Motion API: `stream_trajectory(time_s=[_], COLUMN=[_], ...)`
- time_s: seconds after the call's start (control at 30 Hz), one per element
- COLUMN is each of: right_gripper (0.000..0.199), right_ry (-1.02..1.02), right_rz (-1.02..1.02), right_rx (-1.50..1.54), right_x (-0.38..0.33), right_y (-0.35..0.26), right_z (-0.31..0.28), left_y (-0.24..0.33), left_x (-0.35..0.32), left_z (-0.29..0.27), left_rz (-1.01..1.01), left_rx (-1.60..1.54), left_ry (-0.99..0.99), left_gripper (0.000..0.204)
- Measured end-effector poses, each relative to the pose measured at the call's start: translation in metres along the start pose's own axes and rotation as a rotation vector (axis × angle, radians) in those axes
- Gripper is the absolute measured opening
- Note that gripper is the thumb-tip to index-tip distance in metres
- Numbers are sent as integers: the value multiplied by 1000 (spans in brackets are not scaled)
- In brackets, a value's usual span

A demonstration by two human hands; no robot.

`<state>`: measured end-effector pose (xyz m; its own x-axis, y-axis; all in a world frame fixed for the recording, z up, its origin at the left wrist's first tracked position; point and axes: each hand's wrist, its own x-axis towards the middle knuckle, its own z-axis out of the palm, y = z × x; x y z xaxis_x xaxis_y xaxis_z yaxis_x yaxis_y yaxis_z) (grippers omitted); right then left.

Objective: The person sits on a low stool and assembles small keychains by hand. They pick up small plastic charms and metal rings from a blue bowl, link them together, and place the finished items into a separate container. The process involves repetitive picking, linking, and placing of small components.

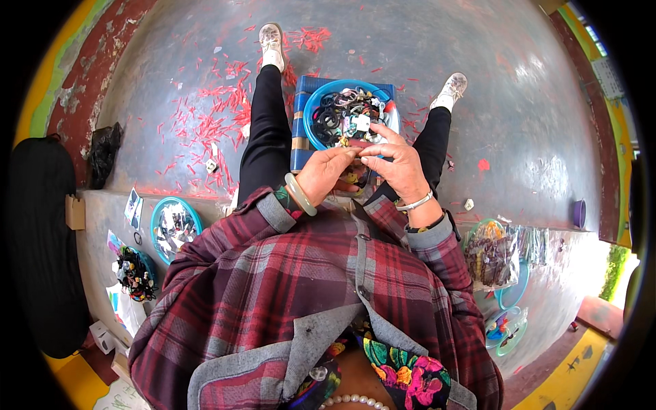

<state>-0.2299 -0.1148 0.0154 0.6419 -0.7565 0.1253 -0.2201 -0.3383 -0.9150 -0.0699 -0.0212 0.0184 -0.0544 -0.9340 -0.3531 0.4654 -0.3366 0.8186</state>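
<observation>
Both of my hands meet just in front of my body, over the near rim of a round blue basket (308, 109). My left hand (322, 175) is closed, thumb and forefinger pinching one side of a small dark red strip (357, 143). Pinched at its other side by my right hand (403, 171), the strip's exact kind is too small to tell. Black elastic hair ties (333, 113) and small colourful ornaments fill the basket, with a white square piece (361, 123) on top. Beneath the basket is a blue box (299, 160) between my legs.
Red scraps (215, 102) litter the floor to the left. On the ledge at left stand a blue basket of small packets (198, 217) and a container of dark hair ties (134, 277). A plastic bag of brownish items (493, 258) and green baskets (518, 333) sit at right.
</observation>
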Motion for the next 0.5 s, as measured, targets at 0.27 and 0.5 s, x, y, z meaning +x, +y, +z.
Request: stream_trajectory(time_s=[0.27, 0.5], right_gripper=[16, 15], right_ry=[-154, -402], right_rz=[60, 186], right_rx=[-2, 195], right_x=[2, 6], right_y=[6, 2], right_z=[-3, -7], left_y=[-3, -5], left_x=[1, 0], left_z=[-2, 0], left_rz=[2, -44], left_rx=[29, 125], left_ry=[-22, -23], left_gripper=[33, 31])
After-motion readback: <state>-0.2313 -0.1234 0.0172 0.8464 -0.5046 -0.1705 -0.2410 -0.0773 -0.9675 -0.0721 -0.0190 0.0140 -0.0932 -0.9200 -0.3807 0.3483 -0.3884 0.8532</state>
